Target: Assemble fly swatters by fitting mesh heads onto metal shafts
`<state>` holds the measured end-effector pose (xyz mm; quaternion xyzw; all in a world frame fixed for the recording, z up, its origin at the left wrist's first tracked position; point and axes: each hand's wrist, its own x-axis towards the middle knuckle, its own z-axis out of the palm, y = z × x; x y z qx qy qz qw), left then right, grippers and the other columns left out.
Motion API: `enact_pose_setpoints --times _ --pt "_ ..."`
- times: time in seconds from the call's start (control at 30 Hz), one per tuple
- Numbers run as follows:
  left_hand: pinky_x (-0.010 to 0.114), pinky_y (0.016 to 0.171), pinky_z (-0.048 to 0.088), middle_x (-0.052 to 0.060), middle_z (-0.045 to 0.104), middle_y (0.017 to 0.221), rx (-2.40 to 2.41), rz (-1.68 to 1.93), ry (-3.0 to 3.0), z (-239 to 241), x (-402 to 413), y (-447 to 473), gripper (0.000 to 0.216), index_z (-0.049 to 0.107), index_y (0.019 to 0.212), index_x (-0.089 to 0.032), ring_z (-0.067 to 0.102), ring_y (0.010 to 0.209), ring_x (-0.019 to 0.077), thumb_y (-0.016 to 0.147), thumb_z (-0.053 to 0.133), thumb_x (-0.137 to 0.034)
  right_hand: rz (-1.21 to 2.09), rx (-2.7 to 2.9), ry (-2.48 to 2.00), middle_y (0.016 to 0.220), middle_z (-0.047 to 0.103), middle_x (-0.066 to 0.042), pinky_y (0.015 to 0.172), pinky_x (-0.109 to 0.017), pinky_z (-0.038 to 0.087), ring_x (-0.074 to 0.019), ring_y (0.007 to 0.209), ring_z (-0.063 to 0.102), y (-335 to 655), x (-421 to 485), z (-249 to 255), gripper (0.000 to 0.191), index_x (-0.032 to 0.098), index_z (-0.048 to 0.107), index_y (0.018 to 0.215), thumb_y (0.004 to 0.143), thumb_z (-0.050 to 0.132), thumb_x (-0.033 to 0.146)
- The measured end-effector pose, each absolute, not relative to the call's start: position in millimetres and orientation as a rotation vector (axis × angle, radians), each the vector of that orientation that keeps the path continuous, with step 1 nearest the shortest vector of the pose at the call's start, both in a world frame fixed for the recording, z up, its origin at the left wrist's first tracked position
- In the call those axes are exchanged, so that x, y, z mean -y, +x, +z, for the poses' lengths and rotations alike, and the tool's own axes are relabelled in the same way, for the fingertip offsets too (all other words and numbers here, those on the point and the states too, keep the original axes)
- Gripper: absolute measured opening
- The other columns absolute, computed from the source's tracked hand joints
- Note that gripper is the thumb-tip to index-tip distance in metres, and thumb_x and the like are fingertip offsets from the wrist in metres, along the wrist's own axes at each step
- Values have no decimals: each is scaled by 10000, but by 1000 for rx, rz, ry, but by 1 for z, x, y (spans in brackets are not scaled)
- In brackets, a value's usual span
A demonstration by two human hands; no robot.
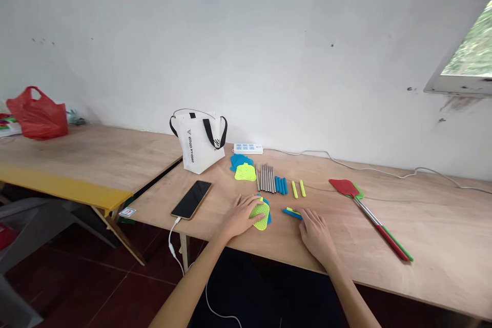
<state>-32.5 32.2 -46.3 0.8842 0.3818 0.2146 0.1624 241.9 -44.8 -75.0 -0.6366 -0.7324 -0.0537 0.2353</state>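
My left hand [242, 215] lies with its fingers stretched over the left side of a yellow-green mesh fly swatter head [261, 219]. A blue swatter head [269, 215] shows from under it. My right hand [315, 230] rests flat on the table, its fingertips touching the right end of a blue handle grip [291, 213] with a yellow-green handle grip [293, 210] alongside. Behind the hands are another yellow-green swatter head [245, 172], blue swatter heads [241, 161], several grey metal rods [267, 178], several blue grips [281, 185] and two yellow-green grips [299, 189].
Red and green fly swatters [374, 220] lie at the right. To the left are a phone [191, 200] on a white cable and a white bag [198, 143]. A power strip [248, 148] sits by the wall. On the neighbouring table [115, 148] stands a red plastic bag [40, 115].
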Motion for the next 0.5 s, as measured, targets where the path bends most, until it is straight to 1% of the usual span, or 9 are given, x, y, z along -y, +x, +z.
enact_pose_setpoints --times 0.17,0.3,0.4,0.5 --pt "464 1206 254 28 579 1446 -1102 681 2532 -49 -35 -34 324 589 1229 -286 492 1375 235 1052 419 -497 -203 2014 -1723 1286 665 -57 979 -348 396 -210 1172 587 241 45 -74 447 263 580 1356 987 356 145" --pt "420 1144 360 38 593 1422 -1151 744 2534 -51 -38 -35 316 576 1279 -285 519 1340 237 1043 447 -450 -255 2024 -1777 1239 685 -56 955 -330 397 -202 1135 609 241 46 -72 449 283 602 1346 1000 356 135" --pt "427 1130 381 40 579 1442 -1267 739 2520 -50 -39 -36 337 574 1316 -284 518 1340 252 1039 440 -422 -322 1947 -1929 1183 700 -68 921 -329 393 -215 1109 619 241 46 -71 433 275 638 1296 993 371 120" --pt "455 1120 386 48 572 1455 -1412 696 2497 -48 -41 -41 327 602 1280 -274 512 1350 273 1035 424 -398 -377 1849 -2064 1148 705 -84 887 -341 389 -233 1099 619 244 46 -72 424 253 644 1288 983 385 112"
